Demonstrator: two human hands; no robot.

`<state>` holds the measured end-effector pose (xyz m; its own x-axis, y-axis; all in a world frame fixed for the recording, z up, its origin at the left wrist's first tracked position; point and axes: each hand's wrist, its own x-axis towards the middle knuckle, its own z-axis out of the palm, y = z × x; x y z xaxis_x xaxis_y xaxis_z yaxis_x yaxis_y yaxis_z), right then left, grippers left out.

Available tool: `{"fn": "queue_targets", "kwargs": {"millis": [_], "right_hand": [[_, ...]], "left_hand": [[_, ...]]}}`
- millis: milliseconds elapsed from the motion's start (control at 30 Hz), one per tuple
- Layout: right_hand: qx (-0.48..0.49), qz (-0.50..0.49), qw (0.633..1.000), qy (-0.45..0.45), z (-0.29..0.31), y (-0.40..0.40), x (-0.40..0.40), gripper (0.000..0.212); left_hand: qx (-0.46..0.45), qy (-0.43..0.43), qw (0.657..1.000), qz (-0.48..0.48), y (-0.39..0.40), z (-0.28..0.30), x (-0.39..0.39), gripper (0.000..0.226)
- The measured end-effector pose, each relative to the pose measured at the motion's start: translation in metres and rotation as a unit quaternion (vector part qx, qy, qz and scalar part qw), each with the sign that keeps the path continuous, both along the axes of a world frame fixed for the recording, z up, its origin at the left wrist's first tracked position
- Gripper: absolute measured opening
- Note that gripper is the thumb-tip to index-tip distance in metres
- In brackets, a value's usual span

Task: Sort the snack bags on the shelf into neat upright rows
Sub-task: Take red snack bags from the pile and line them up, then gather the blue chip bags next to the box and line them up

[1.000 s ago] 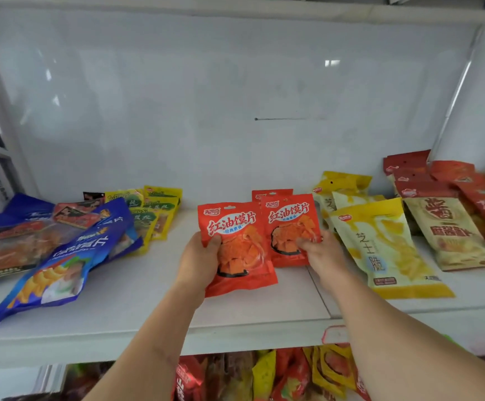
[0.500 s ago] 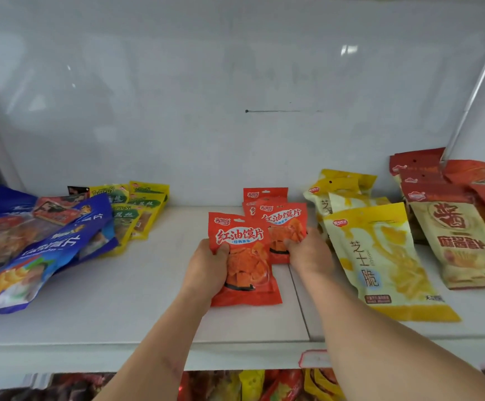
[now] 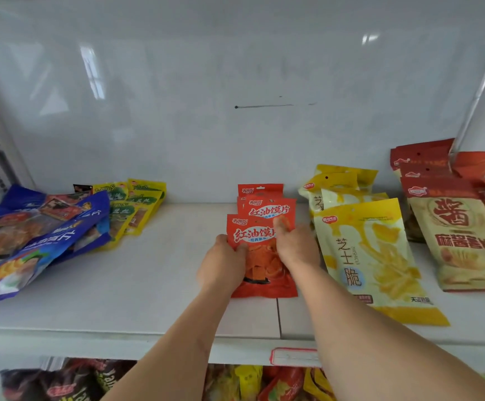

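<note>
White shelf (image 3: pixel 119 285) ahead: my left hand (image 3: pixel 222 269) and right hand (image 3: pixel 294 247) pinch the front red bag (image 3: pixel 264 273) at center, yellow bags (image 3: pixel 371 256) at 3 o'clock. I'm aligning; next, stand it upright.

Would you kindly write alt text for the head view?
Both hands, left hand and right hand, grip the front orange-red snack bag of a short row on a white shelf, between blue bags and yellow bags.

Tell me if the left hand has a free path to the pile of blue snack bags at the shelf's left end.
Probably yes: bare white shelf lies between the left hand and the blue bags, but that hand now grips the front red-orange bag.
</note>
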<state>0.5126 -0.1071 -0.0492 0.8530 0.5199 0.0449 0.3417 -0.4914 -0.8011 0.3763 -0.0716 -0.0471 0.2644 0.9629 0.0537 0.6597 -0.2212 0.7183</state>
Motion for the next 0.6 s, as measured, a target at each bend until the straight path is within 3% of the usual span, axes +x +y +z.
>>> {"fn": "queue_targets", "kwargs": {"millis": [300, 500, 600], "right_hand": [[-0.028, 0.012, 0.997, -0.07, -0.006, 0.008, -0.002, 0.043], [-0.065, 0.021, 0.978, -0.195, -0.006, 0.004, -0.01, 0.054], [-0.073, 0.047, 0.961, -0.261, 0.002, 0.003, -0.021, 0.049]], "left_hand": [[0.032, 0.085, 0.996, 0.02, -0.005, 0.0, 0.015, 0.041], [0.019, 0.052, 0.998, 0.026, -0.005, 0.008, 0.004, 0.043], [0.048, 0.08, 0.996, 0.018, -0.001, 0.013, -0.011, 0.04]]}}
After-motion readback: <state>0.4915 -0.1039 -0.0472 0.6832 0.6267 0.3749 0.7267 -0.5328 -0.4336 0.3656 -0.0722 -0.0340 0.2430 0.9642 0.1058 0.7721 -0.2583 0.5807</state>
